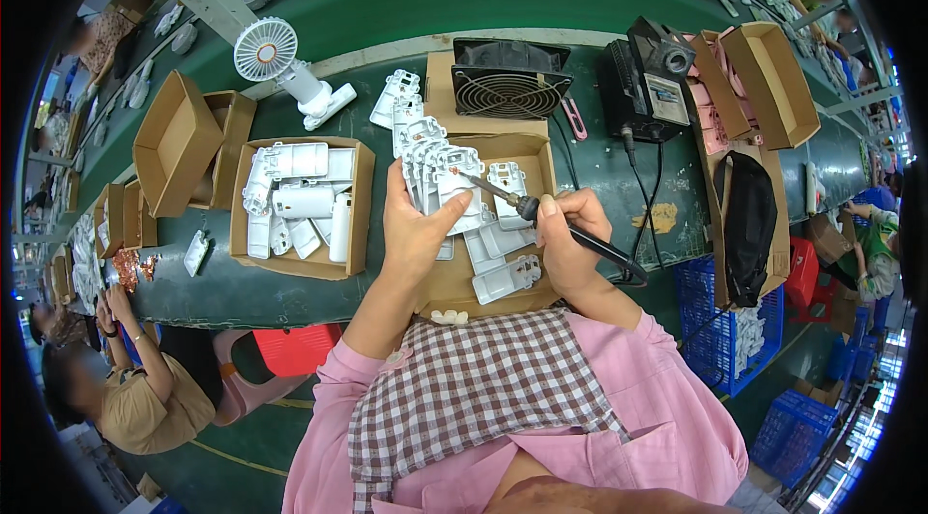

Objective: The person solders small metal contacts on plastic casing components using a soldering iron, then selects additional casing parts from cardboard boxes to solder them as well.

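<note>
My left hand is closed around a stacked row of white plastic housings, thumb resting on the nearest one. In my right hand is a soldering iron, gripped like a pen. Its metal tip points left toward the nearest housing, beside a small copper-coloured spot; whether it touches I cannot tell. Beneath both hands lies a shallow cardboard box holding more white housings, partly hidden by the hands.
A carton of white casings and an upright white handheld fan stand at left. Behind are a black box fan, pink-handled tool and black soldering station with trailing cable. A person sits at lower left.
</note>
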A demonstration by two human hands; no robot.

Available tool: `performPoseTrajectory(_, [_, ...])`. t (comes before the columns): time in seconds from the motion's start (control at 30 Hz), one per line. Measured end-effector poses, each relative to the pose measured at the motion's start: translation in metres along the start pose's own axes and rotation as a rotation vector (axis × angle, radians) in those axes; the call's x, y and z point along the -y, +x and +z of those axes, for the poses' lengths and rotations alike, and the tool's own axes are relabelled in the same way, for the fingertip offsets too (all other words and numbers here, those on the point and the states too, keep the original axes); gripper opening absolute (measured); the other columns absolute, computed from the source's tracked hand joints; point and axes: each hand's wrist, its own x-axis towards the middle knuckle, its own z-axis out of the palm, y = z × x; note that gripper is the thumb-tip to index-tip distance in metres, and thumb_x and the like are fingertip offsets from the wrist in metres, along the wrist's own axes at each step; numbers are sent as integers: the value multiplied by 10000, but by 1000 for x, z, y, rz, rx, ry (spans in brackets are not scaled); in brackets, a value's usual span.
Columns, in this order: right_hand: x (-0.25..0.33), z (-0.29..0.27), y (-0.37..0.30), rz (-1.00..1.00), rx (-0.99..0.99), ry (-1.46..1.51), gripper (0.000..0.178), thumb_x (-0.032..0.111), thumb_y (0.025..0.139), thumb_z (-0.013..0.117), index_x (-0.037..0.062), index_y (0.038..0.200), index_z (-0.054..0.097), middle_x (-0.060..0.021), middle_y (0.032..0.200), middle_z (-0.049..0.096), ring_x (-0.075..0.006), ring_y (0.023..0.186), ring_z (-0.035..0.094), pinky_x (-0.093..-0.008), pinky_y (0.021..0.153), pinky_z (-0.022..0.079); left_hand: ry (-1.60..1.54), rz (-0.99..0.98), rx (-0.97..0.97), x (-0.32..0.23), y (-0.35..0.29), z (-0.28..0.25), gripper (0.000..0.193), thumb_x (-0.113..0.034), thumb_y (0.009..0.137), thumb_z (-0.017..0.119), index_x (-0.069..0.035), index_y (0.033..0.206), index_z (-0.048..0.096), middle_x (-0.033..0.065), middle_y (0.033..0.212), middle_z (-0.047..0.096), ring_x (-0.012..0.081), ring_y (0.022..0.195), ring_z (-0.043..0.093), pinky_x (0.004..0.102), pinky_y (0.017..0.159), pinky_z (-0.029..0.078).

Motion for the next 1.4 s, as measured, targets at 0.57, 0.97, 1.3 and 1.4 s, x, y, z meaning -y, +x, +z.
performPoseTrajectory(0.57, [3,2,0,0,-24,58,124,12,867,599,10,808,490,-35,726,581,-33,628,505,-192,561,429,67,-5,8,3,-1,0,683,-45,701,758,17,1262,374,99,1091,580,141,955,574,270,826,468])
performPoseTrajectory(0.97, [0,2,0,10,-24,45,135,38,870,610,22,805,493,-14,721,564,-21,624,478,-186,553,403,81,-4,2,0,-2,1,678,-46,702,756,14,1263,380,96,1087,580,141,952,573,269,827,466])
performPoseTrajectory(1.3, [3,2,-2,-42,-59,93,150,67,879,574,41,794,453,-28,664,513,-53,535,430,-207,496,367,-17,-21,43,-3,-2,2,679,-47,703,764,8,1257,375,96,1088,574,145,969,572,276,839,468])
performPoseTrajectory(1.4, [-7,-5,-1,-151,-78,132,139,14,861,579,42,814,451,-27,670,502,-67,570,429,-212,531,364,-20,13,96,-3,-3,1,666,-54,704,770,3,1243,384,98,1101,567,146,999,560,286,864,457])
